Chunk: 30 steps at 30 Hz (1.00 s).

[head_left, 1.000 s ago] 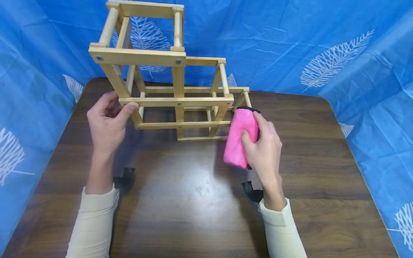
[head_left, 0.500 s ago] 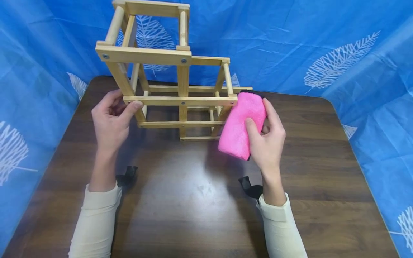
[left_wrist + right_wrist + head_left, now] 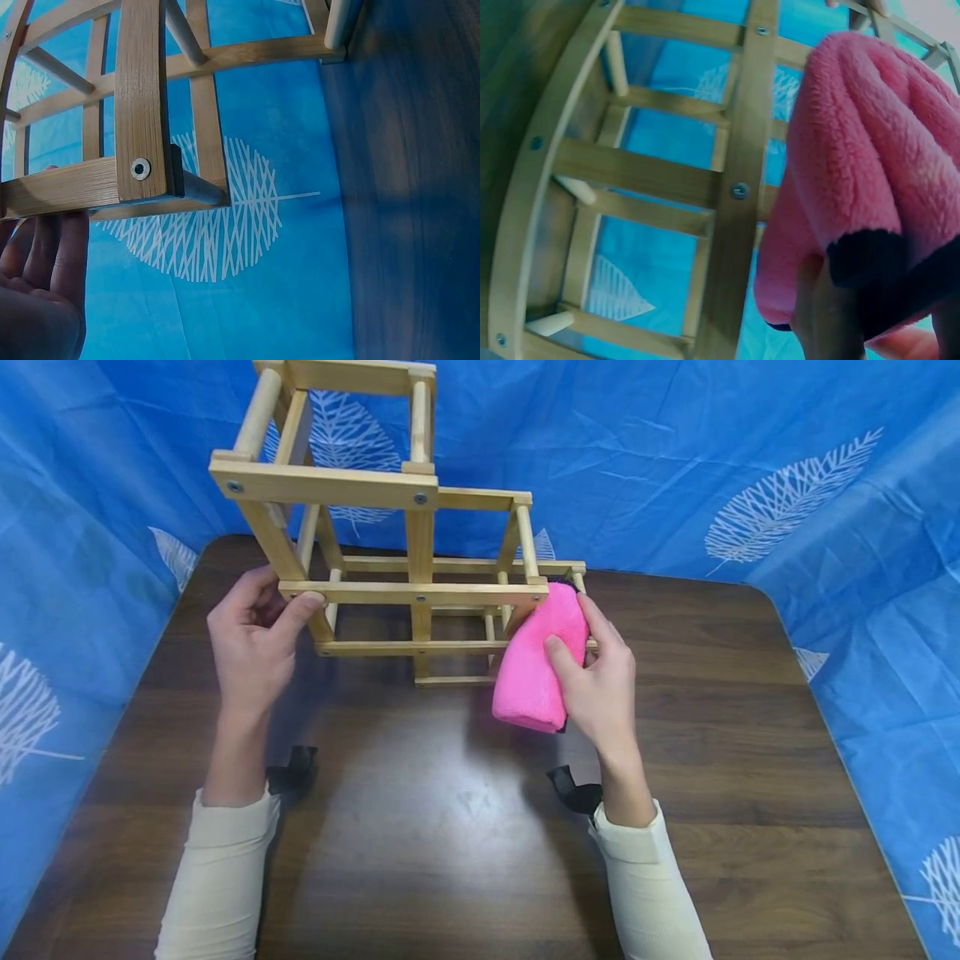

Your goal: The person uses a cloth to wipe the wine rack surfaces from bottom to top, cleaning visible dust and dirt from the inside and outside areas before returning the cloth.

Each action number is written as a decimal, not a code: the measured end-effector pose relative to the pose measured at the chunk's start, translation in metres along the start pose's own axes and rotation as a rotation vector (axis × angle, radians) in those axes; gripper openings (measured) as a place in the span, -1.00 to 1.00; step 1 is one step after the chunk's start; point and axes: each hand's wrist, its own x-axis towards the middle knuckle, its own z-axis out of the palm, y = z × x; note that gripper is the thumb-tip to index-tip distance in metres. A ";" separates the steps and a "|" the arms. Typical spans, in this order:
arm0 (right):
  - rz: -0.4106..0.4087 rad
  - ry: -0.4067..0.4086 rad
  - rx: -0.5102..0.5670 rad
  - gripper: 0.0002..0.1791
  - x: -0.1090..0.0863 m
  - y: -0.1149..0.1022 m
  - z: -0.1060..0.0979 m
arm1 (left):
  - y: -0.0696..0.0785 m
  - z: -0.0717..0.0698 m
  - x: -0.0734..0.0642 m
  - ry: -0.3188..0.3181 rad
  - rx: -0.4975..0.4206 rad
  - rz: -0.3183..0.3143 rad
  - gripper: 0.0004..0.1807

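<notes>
A stepped wooden rack with round dowels stands toward the back of the table. At one of its left corners my left hand grips a rail, thumb on the front and fingers behind. The left wrist view shows those fingers under the wooden bar. My right hand holds a folded pink plush cloth with black edging, thumb on its near face. The cloth lies against the rack's right end and overlaps the rail ends there. In the right wrist view the bunched cloth covers part of the rack.
The brown wood-grain table has rounded back corners. A blue curtain with white leaf prints hangs behind and on both sides. Black straps stick out at both wrists.
My right hand has moved the pink cloth up along the rack's right end, then left against it. The left hand keeps its grip on the rack.
</notes>
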 end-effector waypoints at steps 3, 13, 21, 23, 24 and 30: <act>0.010 -0.016 -0.069 -0.37 -0.001 0.003 0.001 | 0.000 0.000 0.001 0.006 -0.008 -0.004 -0.60; 0.064 -0.032 0.062 -0.36 0.000 0.004 0.000 | -0.001 0.000 -0.001 0.006 0.010 -0.003 -0.60; 0.042 0.044 0.272 -0.36 0.004 -0.009 -0.008 | 0.003 -0.001 0.001 -0.001 0.025 0.015 -0.62; -0.009 0.074 0.276 -0.37 0.006 -0.014 -0.010 | 0.003 -0.002 0.001 -0.006 0.035 0.020 -0.62; -0.032 0.089 0.268 -0.37 0.007 -0.017 -0.010 | 0.003 -0.002 0.000 -0.008 0.036 0.022 -0.62; -0.228 0.209 0.050 -0.41 0.011 -0.030 -0.013 | 0.002 -0.002 0.000 -0.017 0.034 0.025 -0.62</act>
